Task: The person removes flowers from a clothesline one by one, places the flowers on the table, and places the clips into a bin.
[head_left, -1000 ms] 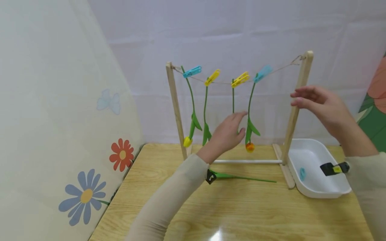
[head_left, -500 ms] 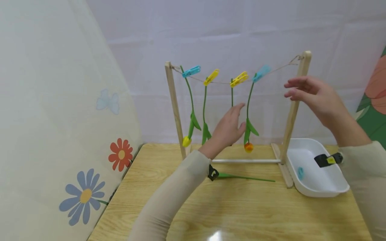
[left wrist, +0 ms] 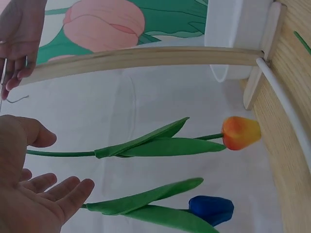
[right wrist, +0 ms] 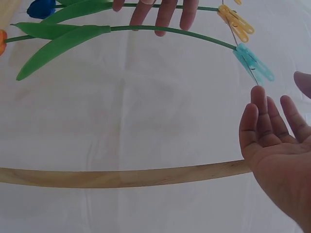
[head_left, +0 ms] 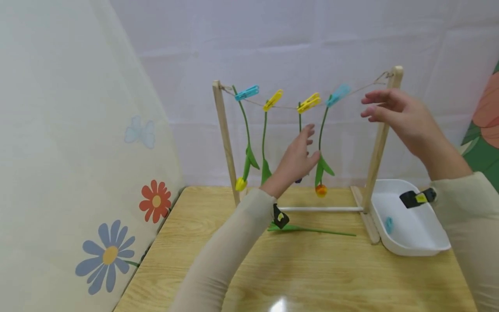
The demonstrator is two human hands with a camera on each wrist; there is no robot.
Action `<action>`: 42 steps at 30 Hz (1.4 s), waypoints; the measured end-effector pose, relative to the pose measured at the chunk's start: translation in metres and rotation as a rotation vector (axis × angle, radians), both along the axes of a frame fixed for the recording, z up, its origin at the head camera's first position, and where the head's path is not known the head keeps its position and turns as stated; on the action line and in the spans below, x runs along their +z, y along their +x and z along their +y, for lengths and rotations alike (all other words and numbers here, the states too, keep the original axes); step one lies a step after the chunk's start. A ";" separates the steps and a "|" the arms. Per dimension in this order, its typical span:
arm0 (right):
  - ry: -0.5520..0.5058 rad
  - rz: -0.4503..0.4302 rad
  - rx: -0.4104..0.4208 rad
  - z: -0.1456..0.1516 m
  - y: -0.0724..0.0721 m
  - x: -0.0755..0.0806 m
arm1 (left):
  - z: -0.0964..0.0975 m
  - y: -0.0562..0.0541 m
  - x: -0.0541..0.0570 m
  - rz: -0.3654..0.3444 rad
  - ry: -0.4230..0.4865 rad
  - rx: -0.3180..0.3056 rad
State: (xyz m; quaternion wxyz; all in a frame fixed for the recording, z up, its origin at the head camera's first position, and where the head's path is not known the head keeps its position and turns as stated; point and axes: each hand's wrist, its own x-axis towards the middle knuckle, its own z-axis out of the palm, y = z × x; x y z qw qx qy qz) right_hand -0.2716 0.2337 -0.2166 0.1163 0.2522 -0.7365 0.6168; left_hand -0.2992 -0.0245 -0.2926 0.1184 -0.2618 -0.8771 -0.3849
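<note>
Left hand (head_left: pixel 294 159) by the hanging orange tulip (left wrist: pixel 165 147), right hand (head_left: pixel 405 120) near the string (head_left: pixel 288 107); both sets of fingers stand loosely apart, holding nothing we can see.
We judge a careless brush could swing the tulip, or a tug on the string could loosen its pale-blue clip (head_left: pixel 338 95); the head view mostly hides the blue bloom (left wrist: pixel 211 209), which our left wrist view shows fully.
</note>
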 end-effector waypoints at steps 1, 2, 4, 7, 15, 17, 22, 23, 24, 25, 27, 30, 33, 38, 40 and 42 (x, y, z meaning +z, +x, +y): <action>-0.026 -0.003 0.016 -0.001 -0.001 0.001 | 0.001 -0.001 0.000 -0.018 0.020 -0.004; -0.051 -0.005 0.030 -0.003 -0.003 0.002 | 0.002 -0.002 0.000 -0.036 0.044 -0.009; -0.057 0.002 0.033 -0.004 -0.005 0.005 | 0.003 -0.003 0.000 -0.066 0.086 -0.011; -0.062 0.006 0.021 -0.007 -0.007 0.009 | 0.007 -0.004 0.002 -0.086 0.137 -0.014; -0.128 -0.021 0.010 -0.016 -0.012 0.017 | 0.018 -0.007 0.005 -0.096 0.260 -0.021; -0.105 -0.024 -0.026 -0.019 -0.013 0.020 | 0.020 -0.007 0.006 -0.093 0.271 -0.012; -0.013 -0.024 -0.126 -0.028 -0.014 0.027 | 0.026 -0.007 0.007 -0.091 0.291 -0.007; 0.004 -0.025 -0.137 -0.029 -0.015 0.028 | 0.027 -0.007 0.007 -0.088 0.295 -0.008; 0.014 -0.026 -0.142 -0.031 -0.016 0.029 | 0.028 -0.007 0.008 -0.085 0.301 -0.008; 0.025 -0.028 -0.145 -0.031 -0.017 0.029 | 0.029 -0.007 0.008 -0.080 0.307 -0.009; 0.039 -0.029 -0.144 -0.033 -0.018 0.030 | 0.030 -0.006 0.009 -0.070 0.315 -0.008; 0.052 -0.037 -0.143 -0.034 -0.021 0.030 | 0.031 -0.006 0.009 -0.057 0.305 -0.005; 0.095 -0.042 -0.152 -0.035 -0.022 0.030 | 0.031 -0.006 0.009 -0.041 0.285 0.000; 0.195 -0.041 -0.184 -0.039 -0.025 0.034 | 0.029 -0.008 0.008 0.016 0.265 0.003; 0.222 -0.047 -0.198 -0.041 -0.026 0.035 | 0.028 -0.008 0.008 0.028 0.255 0.002; 0.241 -0.051 -0.206 -0.043 -0.028 0.036 | 0.027 -0.008 0.008 0.030 0.244 0.001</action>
